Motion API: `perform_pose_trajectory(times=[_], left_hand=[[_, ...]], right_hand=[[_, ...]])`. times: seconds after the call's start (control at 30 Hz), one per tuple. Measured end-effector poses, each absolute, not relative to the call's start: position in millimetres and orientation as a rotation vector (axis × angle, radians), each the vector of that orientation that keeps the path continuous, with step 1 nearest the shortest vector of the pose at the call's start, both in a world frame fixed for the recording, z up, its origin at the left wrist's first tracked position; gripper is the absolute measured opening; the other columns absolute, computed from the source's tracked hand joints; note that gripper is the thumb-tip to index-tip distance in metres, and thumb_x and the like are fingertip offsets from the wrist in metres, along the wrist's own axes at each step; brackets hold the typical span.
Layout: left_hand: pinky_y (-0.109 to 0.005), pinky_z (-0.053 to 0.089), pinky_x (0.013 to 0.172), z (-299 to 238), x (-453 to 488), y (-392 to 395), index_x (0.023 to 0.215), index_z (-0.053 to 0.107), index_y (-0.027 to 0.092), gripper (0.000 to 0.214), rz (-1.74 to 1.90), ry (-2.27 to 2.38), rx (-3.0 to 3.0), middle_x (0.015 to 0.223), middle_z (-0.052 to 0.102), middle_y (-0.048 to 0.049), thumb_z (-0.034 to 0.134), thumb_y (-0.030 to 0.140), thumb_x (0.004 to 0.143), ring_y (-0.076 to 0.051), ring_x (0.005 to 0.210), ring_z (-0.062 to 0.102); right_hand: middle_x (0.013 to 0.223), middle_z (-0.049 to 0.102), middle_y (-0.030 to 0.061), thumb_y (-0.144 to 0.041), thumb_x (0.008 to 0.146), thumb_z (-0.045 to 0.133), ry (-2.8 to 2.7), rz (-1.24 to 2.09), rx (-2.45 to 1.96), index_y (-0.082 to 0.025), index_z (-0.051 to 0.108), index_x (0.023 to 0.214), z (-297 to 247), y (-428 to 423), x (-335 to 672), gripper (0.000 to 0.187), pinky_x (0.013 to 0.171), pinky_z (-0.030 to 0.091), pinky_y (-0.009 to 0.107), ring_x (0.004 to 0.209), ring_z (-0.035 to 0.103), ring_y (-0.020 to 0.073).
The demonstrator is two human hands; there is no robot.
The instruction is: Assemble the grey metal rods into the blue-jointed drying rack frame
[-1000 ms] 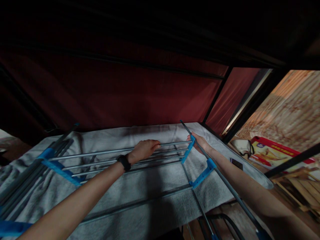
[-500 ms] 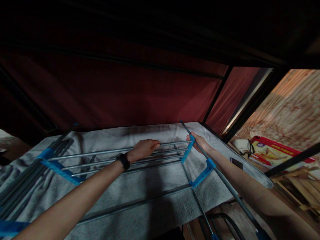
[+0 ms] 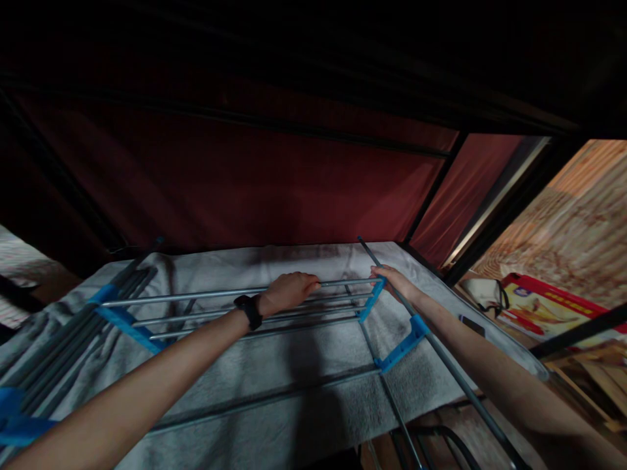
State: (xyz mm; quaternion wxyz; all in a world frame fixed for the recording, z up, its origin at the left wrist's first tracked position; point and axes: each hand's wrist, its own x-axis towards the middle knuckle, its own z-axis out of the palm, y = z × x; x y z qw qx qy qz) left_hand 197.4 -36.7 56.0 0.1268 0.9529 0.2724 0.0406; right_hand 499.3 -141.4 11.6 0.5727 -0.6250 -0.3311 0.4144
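A metal rack [image 3: 186, 295] with thin rods and blue plastic joints lies across the grey cloth. My left hand [image 3: 289, 290], with a black watch [image 3: 249, 311] on its wrist, is closed over the rack's topmost rod near the middle. At the right end of that rod, my right hand [image 3: 394, 282] wraps round the long side pole by a blue bracket [image 3: 373, 299]; part of its fingers is hidden behind the pole. A second blue bracket [image 3: 402, 344] sits lower on the same pole. More rods [image 3: 53, 346] are bundled at the left.
Grey cloth [image 3: 337, 405] covers the surface under the rack. Dark red fabric panels [image 3: 274, 189] in a black frame stand behind. To the right are a phone [image 3: 471, 325], a white pouch [image 3: 482, 294], a red and yellow box [image 3: 548, 307] and wooden slats [image 3: 595, 378].
The whole view has shifted slightly, so everything appears a little farther right. Both hands keep their holds, and the rack looks much the same.
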Motion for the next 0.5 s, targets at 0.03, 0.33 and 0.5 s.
perform_pose_trajectory(times=[0.03, 0.33, 0.5], left_hand=[[-0.031, 0.047, 0.077, 55, 197, -36, 0.110, 0.072, 0.022, 0.042, 0.127, 0.787, 2.777, 0.108, 0.075, -0.0096, 0.035, 0.041, 0.103, -0.025, 0.098, 0.069], [-0.029, 0.047, 0.075, 58, 190, -37, 0.109, 0.071, 0.023, 0.036, 0.144, 0.708, 2.867, 0.110, 0.075, -0.0061, 0.041, 0.041, 0.102, -0.023, 0.102, 0.069], [-0.030, 0.048, 0.080, 61, 171, -34, 0.121, 0.068, 0.024, 0.035, 0.135, 0.708, 2.923, 0.122, 0.072, -0.0071, 0.051, 0.045, 0.098, -0.023, 0.107, 0.067]], right_hand=[[0.067, 0.063, -0.0026, -0.035, 0.071, 0.080, -0.801, 0.989, -1.465, -0.021, 0.064, 0.075, 12, -142, 500, 0.022, 0.068, 0.052, 0.026, 0.062, 0.058, 0.0130], [0.074, 0.068, -0.0015, -0.026, 0.056, 0.091, -0.799, 1.112, -1.543, -0.020, 0.069, 0.081, 6, -146, 518, 0.034, 0.072, 0.057, 0.020, 0.071, 0.067, 0.0138], [0.078, 0.071, 0.0005, -0.019, 0.055, 0.091, -0.735, 1.125, -1.589, -0.020, 0.071, 0.081, -3, -140, 528, 0.032, 0.073, 0.059, 0.018, 0.075, 0.071, 0.0171]])
